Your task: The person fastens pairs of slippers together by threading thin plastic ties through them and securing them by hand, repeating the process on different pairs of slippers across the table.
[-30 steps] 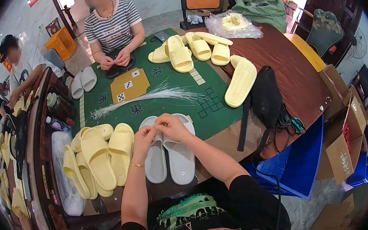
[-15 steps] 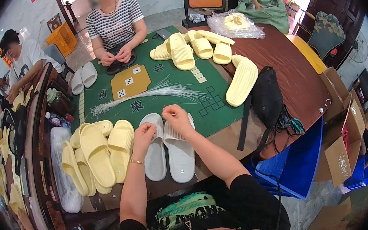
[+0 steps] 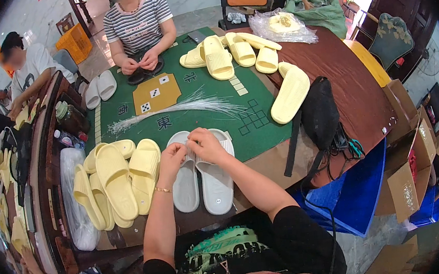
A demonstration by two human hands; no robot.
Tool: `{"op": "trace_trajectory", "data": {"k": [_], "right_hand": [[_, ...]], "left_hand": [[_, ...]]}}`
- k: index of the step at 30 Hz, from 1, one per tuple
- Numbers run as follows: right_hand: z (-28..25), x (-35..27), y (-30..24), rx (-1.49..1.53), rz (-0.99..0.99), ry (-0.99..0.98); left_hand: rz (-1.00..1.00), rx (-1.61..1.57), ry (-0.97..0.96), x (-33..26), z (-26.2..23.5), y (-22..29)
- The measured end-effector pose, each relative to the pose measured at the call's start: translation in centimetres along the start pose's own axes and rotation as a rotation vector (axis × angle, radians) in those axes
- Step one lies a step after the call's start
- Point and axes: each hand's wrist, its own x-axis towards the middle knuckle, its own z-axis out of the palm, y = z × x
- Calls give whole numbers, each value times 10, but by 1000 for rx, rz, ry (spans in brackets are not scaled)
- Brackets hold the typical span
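Note:
A pair of light grey slippers, a left slipper (image 3: 185,190) and a right slipper (image 3: 217,190), lies side by side in front of me, toes pointing away. Over the left slipper's strap, my left hand (image 3: 174,156) is closed in a pinch. My right hand (image 3: 205,144) is also closed, its fingertips beside the left ones above the inner edges of the straps. Whatever the fingers pinch is too thin or hidden to make out. Beyond them a fanned bundle of thin whitish strands (image 3: 185,107) rests on the green mat (image 3: 197,126).
Yellow slippers (image 3: 114,184) are piled on the left, more yellow slippers (image 3: 218,58) at the far side. A black bag (image 3: 318,109) lies at right, above a blue bin (image 3: 341,194). Opposite, a person (image 3: 139,28) handles a dark slipper (image 3: 146,74). White slippers (image 3: 100,88) stand far left.
My right hand has moved left and slightly down, bringing its fingertips close to my left hand's. My left hand has barely moved, and the grey slippers stay in place.

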Motion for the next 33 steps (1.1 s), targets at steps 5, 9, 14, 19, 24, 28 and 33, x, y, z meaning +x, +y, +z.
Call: {"op": "trace_trajectory", "data": {"k": [5, 9, 14, 19, 24, 28, 33], "right_hand": [[-5, 5, -2, 138, -10, 137], [-9, 7, -10, 141, -4, 30], [0, 2, 2, 158, 56, 56], [-4, 2, -5, 166, 74, 133], [0, 4, -3, 59, -16, -42], [-4, 7, -11, 253, 76, 69], [0, 4, -6, 22, 20, -19]], "left_hand": [[15, 61, 14, 3, -3, -1], [5, 56, 37, 7, 0, 1], [24, 52, 18, 5, 0, -1], [17, 10, 5, 1, 0, -6], [34, 32, -12, 4, -2, -5], [26, 5, 6, 5, -3, -5], [15, 25, -6, 6, -2, -6]]}}
